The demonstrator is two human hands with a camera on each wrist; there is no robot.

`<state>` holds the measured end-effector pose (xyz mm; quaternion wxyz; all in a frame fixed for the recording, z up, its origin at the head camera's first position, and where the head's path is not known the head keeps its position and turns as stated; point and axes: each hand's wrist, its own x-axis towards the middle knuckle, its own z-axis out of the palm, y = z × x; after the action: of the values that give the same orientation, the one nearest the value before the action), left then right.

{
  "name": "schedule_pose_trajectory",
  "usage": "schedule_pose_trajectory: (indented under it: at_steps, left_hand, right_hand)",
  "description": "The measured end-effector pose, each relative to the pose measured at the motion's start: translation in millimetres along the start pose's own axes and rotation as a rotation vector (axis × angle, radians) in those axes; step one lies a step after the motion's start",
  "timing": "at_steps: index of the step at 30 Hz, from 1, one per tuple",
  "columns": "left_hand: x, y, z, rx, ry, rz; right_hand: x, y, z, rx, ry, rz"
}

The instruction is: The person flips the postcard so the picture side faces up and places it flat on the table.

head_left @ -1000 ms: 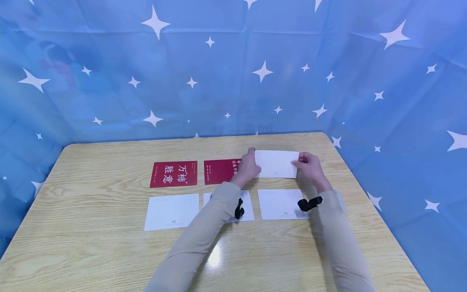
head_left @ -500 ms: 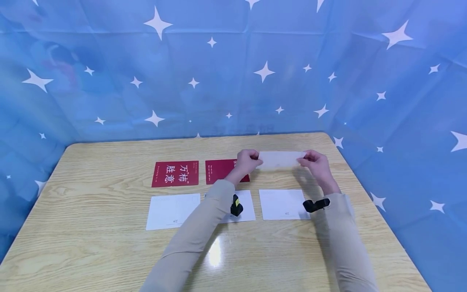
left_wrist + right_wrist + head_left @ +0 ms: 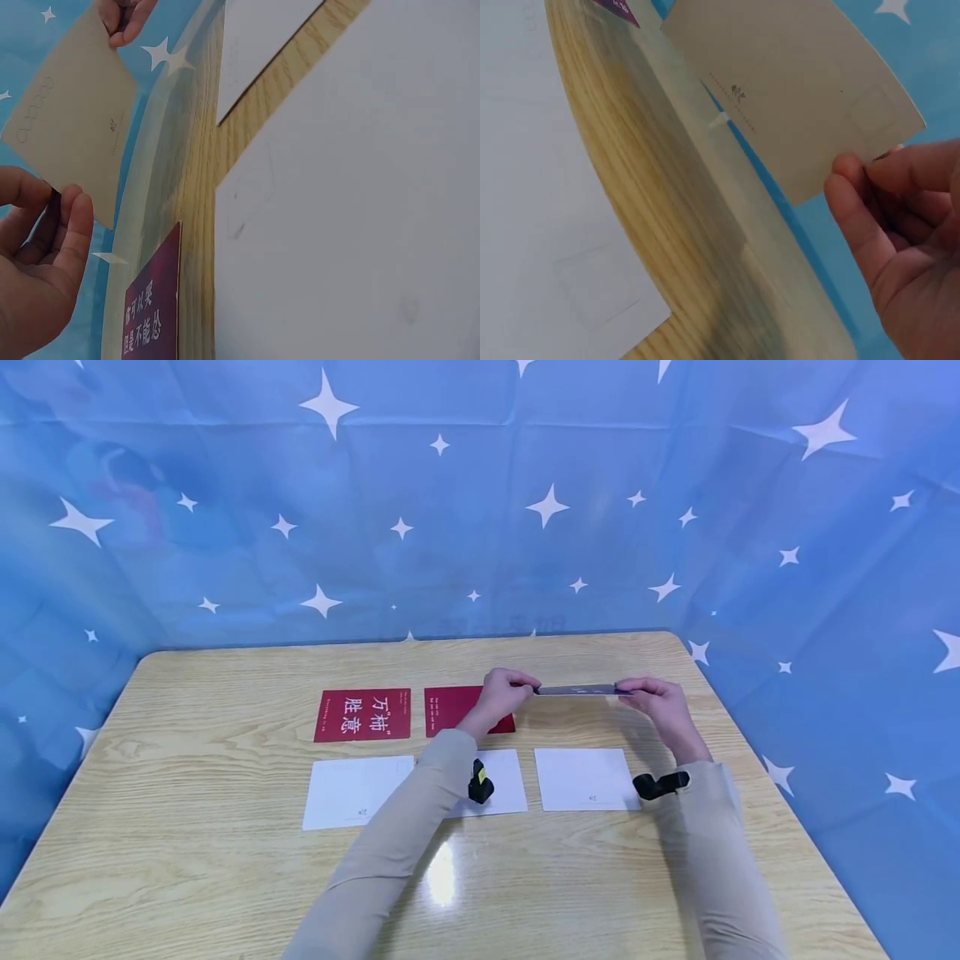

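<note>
A postcard [image 3: 576,690] is stretched between my two hands above the far right of the table, seen almost edge-on in the head view with a sliver of its dark printed face. My left hand [image 3: 498,697] pinches one short end, and my right hand [image 3: 667,712] pinches the other. Both wrist views show the postcard's [image 3: 79,124] pale back, with printed code boxes, a stamp square and a small emblem. Under my left hand lies a red postcard [image 3: 450,706] with white lettering, partly covered by the hand. A white-backed postcard [image 3: 585,779] lies nearer, below the held one.
At the left of the far row lies another red postcard [image 3: 362,715] with large white characters. Two more white-side-up postcards are in the near row: a left one [image 3: 352,789] and a middle one [image 3: 498,781], partly behind my left sleeve. Blue star-patterned cloth [image 3: 480,510] hangs behind the wooden table [image 3: 187,860].
The held postcard has been lifted and tipped from showing its white back to nearly edge-on, with its dark face now glimpsed. Both hands shifted slightly right. The lying postcards stay put.
</note>
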<state>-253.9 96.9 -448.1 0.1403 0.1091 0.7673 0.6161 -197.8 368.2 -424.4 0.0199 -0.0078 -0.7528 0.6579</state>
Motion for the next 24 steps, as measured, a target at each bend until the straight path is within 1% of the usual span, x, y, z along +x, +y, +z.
schedule_pose_trajectory:
  at_steps: [2,4,7,9,11,14,16,19,21,24]
  left_hand:
    - [-0.1,0.1,-0.7,-0.016,0.000,-0.003]
    - [-0.8,0.3,-1.2,-0.030,-0.002,-0.008]
    - [-1.3,-0.2,-2.0,-0.028,0.000,-0.004]
    - [-1.4,-0.9,-2.3,-0.015,0.008,-0.004]
    - [-1.1,-1.8,-2.6,0.003,0.015,-0.004]
    - [-1.0,-2.5,-2.7,0.018,0.021,-0.006]
    - [-0.9,-2.7,-2.8,0.019,0.019,-0.004]
    - [-1.2,-2.9,-2.8,0.024,0.009,0.002]
    - [-1.4,-3.4,-2.4,0.036,0.000,0.003]
    - [-2.2,-3.8,-1.5,0.065,-0.005,-0.006]
  right_hand:
    - [-0.3,1.1,-1.2,0.087,-0.022,0.014]
    - [-0.2,2.1,-2.3,0.143,-0.036,0.023]
    - [-0.4,2.9,-3.4,0.138,-0.037,0.043]
    - [-0.3,3.7,-3.6,0.064,-0.023,0.061]
    - [-0.4,4.5,-3.3,-0.051,-0.015,0.069]
    - [0.2,6.7,-3.0,-0.185,-0.018,0.053]
    - [0.8,8.9,-2.9,-0.218,-0.032,0.026]
    - [1.3,13.4,-2.5,-0.218,-0.046,-0.003]
    - [1.5,16.5,-2.3,-0.220,-0.051,-0.017]
    - [1.9,20.0,-0.8,-0.259,-0.054,-0.028]
